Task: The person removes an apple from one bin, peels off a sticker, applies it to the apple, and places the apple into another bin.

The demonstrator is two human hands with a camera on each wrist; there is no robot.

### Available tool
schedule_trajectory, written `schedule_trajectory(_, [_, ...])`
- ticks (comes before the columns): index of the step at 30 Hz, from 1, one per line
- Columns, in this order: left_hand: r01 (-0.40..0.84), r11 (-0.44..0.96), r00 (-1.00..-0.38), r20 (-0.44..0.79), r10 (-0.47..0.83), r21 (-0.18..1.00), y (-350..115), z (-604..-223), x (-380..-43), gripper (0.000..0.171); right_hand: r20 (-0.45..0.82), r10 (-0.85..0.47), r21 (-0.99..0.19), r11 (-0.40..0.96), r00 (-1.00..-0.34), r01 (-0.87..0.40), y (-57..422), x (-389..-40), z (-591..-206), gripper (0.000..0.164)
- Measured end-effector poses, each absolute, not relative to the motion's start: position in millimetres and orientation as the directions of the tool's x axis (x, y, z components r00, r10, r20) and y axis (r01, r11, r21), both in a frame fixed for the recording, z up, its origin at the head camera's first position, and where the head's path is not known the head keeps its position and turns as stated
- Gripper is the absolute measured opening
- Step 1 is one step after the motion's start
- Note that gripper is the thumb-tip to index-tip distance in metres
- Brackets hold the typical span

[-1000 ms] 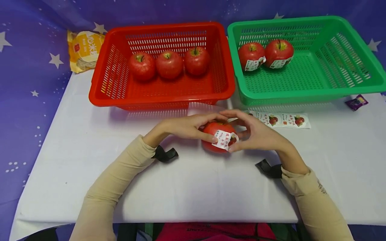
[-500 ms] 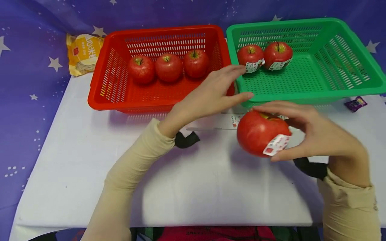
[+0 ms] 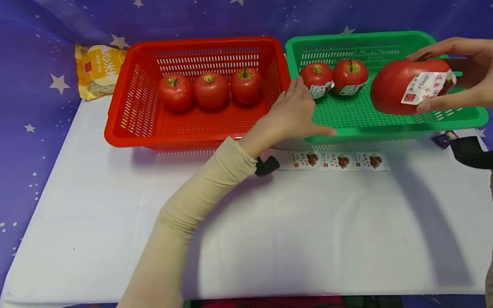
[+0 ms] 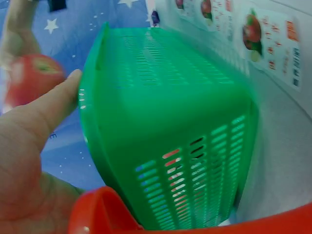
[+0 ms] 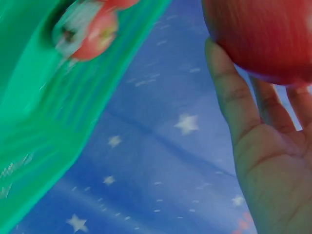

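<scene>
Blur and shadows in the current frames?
Head: mostly crisp, label strip readable, long shadow on the white tablecloth at right; left wrist: held apple blurred, nearest label on the strip clearer; right wrist: labelled apples in the green basket smeared, right hand clearer.

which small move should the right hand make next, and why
Probably lower the held apple into the green basket, near the two labelled apples. The right hand holds it up, it bears a white label as they do, and the three apples in the red basket show none.
</scene>
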State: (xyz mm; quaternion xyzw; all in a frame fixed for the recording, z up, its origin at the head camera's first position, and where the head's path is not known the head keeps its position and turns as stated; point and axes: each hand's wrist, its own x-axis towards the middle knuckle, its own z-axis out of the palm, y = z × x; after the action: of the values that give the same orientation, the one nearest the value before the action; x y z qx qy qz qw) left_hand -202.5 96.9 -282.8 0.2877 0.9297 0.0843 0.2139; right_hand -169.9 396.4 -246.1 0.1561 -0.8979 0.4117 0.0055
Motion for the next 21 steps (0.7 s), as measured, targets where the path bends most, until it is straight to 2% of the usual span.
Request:
schedule_trajectory(2, [0.509, 0.819, -0.739, -0.355, 0.573, 0.263, 98.4, -280.6, -200.7, 0.112, 0.081, -0.203, -0.716, 0.669, -0.976, -0.199, 402.9, -184.1, -245.0, 0.066])
schedule_trajectory(5, [0.525, 0.817, -0.736, -0.355, 0.577, 0.239, 99.9, -279.1, -198.2, 0.113, 0.011, -0.082, -0.612, 0.788, -0.997, -0.072, 415.3, -207.0, -245.8, 0.06])
schedule_trajectory(8, [0.542, 0.811, -0.734, -0.345, 0.585, 0.222, 99.9, -279.4, -195.6, 0.112, 0.01, -0.036, -0.515, 0.857, -0.999, -0.036, 438.1, -235.8, -255.6, 0.053])
schedule_trajectory(10, [0.552, 0.806, -0.732, -0.337, 0.592, 0.215, 99.0, -280.4, -194.1, 0.11, -0.033, -0.011, -0.473, 0.881, -0.999, 0.006, 449.1, -253.8, -262.4, 0.058])
schedule_trajectory(12, [0.563, 0.798, -0.732, -0.321, 0.602, 0.212, 97.6, -281.6, -192.4, 0.107, -0.042, 0.001, -0.463, 0.886, -0.999, 0.021, 465.6, -274.5, -276.1, 0.056])
schedule_trajectory(14, [0.567, 0.795, -0.734, -0.305, 0.607, 0.217, 96.2, -282.9, -190.6, 0.108, -0.093, 0.009, -0.461, 0.886, -0.996, 0.051, 476.0, -291.3, -285.9, 0.067])
schedule_trajectory(17, [0.564, 0.793, -0.745, -0.274, 0.609, 0.23, 95.5, -284.7, -188.3, 0.111, -0.104, 0.031, -0.519, 0.851, -0.994, 0.08, 505.5, -317.4, -310.6, 0.064])
schedule_trajectory(19, [0.557, 0.797, -0.753, -0.264, 0.603, 0.233, 96.2, -285.3, -187.0, 0.115, -0.152, 0.049, -0.545, 0.829, -0.987, 0.125, 519.2, -327.7, -323.0, 0.069])
schedule_trajectory(21, [0.556, 0.801, -0.759, -0.258, 0.598, 0.22, 97.6, -285.5, -186.1, 0.116, -0.2, 0.07, -0.566, 0.806, -0.977, 0.173, 529.0, -333.2, -335.0, 0.068])
